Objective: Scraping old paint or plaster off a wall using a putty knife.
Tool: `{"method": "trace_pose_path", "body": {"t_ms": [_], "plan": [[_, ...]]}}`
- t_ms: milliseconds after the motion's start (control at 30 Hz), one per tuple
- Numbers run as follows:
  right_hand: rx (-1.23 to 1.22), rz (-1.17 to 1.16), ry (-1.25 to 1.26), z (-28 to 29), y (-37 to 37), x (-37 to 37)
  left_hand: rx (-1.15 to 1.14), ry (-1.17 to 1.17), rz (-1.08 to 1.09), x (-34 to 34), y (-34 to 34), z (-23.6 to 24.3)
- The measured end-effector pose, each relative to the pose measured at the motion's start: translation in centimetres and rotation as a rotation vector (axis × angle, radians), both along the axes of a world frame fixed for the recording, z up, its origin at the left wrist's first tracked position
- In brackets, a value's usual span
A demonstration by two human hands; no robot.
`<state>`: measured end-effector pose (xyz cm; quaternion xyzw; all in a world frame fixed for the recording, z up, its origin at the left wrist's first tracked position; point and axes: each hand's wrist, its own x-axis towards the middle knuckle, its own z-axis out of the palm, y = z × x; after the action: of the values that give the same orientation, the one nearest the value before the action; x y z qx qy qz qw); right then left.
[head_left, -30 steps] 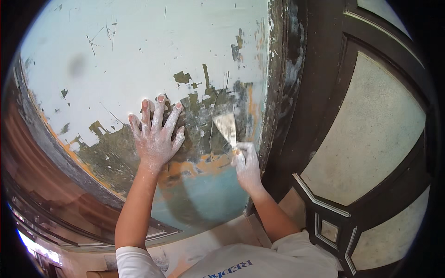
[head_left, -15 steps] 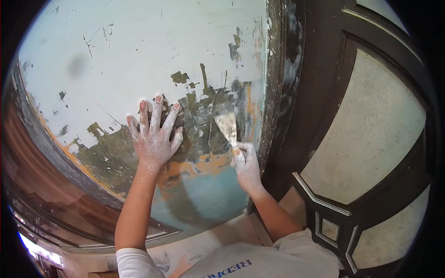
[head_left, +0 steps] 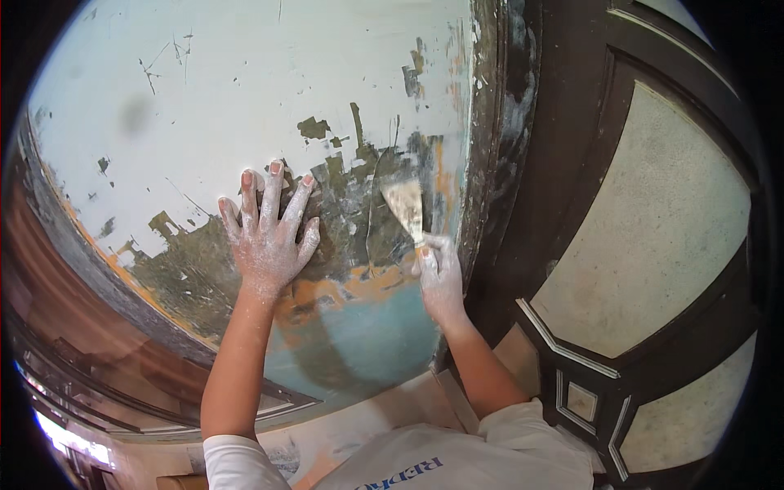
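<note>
In the head view, the right hand [head_left: 441, 282] has its grip closed around the handle of one scraper [head_left: 404, 204], thumb laid along the near side and fingers curled behind; a bit of yellowish handle shows at the thumb. The scraper's blade is a flat, flared wedge, pale and smeared with darker residue, its wide end pointing up and slightly left over the wall [head_left: 212, 90]; whether that edge presses on the surface I cannot tell. The left hand [head_left: 268, 245] has its grip spread wide and holds nothing: all five digits are fanned and the palm lies flat against the wall, well to the left of the scraper. Both hands are coated in white powder, thickest over the fingers. The wall's upper part is a smooth whitish coat with thin scratches and small chips; below it runs a ragged dark green-grey patch [head_left: 192, 273], rough and flecked with white, under the left hand and around the blade. Under that come a broken orange band [head_left: 327, 290] and a blue-green area [head_left: 367, 331]. A dark, white-smudged upright frame [head_left: 488, 122] borders the wall on the right. Beyond it stands dark panelled woodwork [head_left: 563, 114] with four pale inset panels in view, one of them a small square [head_left: 581, 403] edged by light moulding. A light grey shirt [head_left: 408, 457] with blue lettering fills the bottom.
</note>
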<state>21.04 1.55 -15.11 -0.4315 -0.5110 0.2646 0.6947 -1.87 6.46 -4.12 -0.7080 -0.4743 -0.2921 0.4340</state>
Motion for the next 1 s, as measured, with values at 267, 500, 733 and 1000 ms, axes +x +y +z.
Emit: {"method": "trace_pose_path", "body": {"t_ms": [267,500,733,1000], "plan": [[0.047,0.025,0.292,-3.5,-1.1,2.2,0.003,0.026,0.011,-0.1,-0.1,-0.1],[0.036,-0.070,-0.008,1.4,0.4,1.4,0.016,0.001,-0.005,0.1,0.0,-0.2],[0.012,-0.055,-0.069,-0.8,-0.2,1.3,0.002,-0.002,-0.014,0.1,-0.2,-0.2],[0.011,-0.002,-0.021,1.2,-0.4,1.7,-0.004,-0.013,0.011,-0.1,0.0,-0.3]]}}
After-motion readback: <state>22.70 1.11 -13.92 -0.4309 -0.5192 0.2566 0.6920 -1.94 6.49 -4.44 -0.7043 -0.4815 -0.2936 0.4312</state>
